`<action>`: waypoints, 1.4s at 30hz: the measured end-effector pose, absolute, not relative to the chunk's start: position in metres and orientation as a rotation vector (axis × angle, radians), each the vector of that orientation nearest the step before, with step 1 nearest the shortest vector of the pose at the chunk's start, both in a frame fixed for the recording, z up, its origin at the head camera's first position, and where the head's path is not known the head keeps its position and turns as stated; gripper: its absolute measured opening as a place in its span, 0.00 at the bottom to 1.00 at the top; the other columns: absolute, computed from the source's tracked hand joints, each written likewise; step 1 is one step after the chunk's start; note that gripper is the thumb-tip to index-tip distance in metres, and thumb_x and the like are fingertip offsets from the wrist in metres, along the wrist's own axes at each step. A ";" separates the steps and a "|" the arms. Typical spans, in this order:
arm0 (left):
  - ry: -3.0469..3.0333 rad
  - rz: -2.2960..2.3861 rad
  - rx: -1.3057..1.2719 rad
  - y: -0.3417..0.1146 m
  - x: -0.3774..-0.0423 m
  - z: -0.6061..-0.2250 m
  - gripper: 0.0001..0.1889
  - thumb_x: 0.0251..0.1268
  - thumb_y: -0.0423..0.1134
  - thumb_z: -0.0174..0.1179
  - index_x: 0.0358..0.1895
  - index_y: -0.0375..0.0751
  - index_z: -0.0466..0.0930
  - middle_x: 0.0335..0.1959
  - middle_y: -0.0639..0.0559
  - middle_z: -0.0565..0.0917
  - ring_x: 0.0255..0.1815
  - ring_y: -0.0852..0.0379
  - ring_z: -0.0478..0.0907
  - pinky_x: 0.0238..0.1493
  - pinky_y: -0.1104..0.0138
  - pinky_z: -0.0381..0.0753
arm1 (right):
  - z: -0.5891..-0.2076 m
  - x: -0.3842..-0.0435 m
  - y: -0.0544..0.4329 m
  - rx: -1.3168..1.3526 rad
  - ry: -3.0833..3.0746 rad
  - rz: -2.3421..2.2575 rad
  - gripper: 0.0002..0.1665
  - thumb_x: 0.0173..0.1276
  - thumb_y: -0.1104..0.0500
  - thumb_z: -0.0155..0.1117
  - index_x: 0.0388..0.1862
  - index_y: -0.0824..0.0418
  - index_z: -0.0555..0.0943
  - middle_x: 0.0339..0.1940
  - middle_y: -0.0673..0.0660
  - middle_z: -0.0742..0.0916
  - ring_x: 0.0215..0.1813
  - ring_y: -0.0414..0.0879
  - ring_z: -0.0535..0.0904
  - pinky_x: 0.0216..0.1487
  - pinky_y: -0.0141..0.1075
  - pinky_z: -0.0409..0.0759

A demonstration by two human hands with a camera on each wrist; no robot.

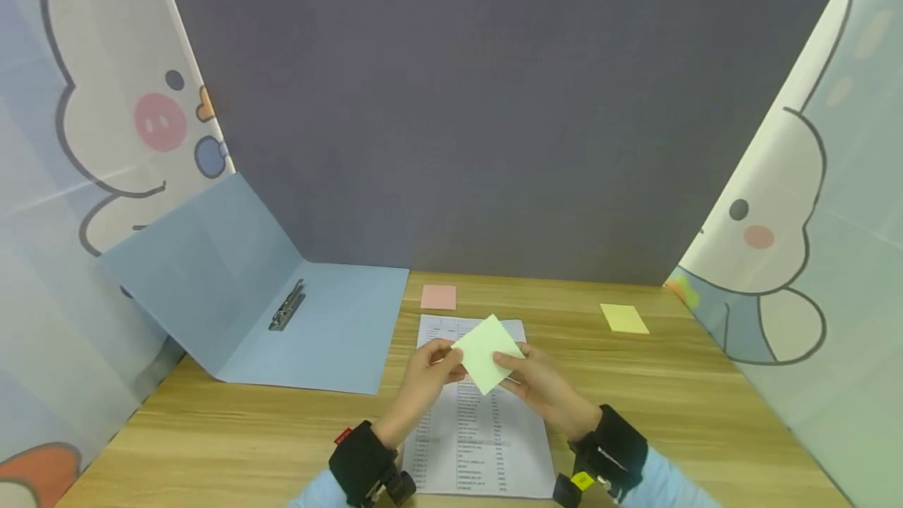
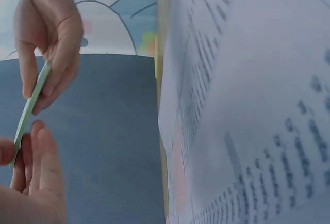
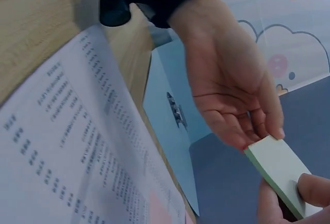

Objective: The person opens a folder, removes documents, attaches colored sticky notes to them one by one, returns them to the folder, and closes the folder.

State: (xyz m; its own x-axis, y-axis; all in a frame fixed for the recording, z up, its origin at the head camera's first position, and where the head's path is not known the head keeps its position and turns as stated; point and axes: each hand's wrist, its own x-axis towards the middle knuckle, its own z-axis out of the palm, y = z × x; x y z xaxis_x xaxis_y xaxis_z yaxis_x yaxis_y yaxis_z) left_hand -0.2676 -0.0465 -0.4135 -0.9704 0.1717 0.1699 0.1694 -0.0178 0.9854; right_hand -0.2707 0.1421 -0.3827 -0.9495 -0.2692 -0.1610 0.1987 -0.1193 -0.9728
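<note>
- Pinching green pad [image 1: 483, 348] btwn thumb & fingers, both L hand [image 1: 426, 373] and R hand [image 1: 550, 389], above printed paper [image 1: 480, 445].
- Could drop green pad onto paper if pinches loosen; might crease top leaf if pulling unevenly.
- Note pink pad [image 1: 439, 296] just beyond paper, yellow pad [image 1: 624, 318] beyond & R, blue folder [image 1: 346, 328] w/ metal clip [image 1: 288, 306] to L.
- Blocking part of paper's print w/ hands + green pad.

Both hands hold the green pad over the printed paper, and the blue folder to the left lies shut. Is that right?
Not quite: the folder isn't shut. The head view shows it open, cover raised and clip exposed. The rest is right: the left hand and right hand hold the green pad over the paper.
</note>
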 end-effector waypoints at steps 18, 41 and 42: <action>2.409 2.111 0.321 -0.054 -0.274 -0.414 0.14 0.64 0.41 0.55 0.45 0.33 0.77 0.38 0.44 0.79 0.29 0.59 0.77 0.31 0.65 0.81 | -0.389 -0.258 0.133 -0.195 2.150 -1.886 0.29 0.67 0.52 0.56 0.57 0.73 0.67 0.44 0.56 0.83 0.43 0.42 0.79 0.46 0.39 0.78; 0.784 2.309 0.550 -0.040 -0.257 -0.403 0.33 0.69 0.63 0.22 0.66 0.44 0.52 0.54 0.54 0.71 0.57 0.61 0.69 0.59 0.66 0.66 | -0.364 -0.250 0.118 -0.247 2.494 -1.848 0.20 0.58 0.57 0.66 0.46 0.68 0.77 0.37 0.58 0.85 0.34 0.43 0.79 0.34 0.35 0.78; 0.761 2.306 0.550 -0.040 -0.256 -0.402 0.35 0.69 0.64 0.22 0.68 0.43 0.49 0.56 0.53 0.70 0.59 0.59 0.67 0.61 0.64 0.65 | -0.365 -0.250 0.117 -0.257 2.549 -1.831 0.21 0.57 0.59 0.67 0.47 0.67 0.77 0.37 0.58 0.85 0.33 0.43 0.79 0.31 0.34 0.78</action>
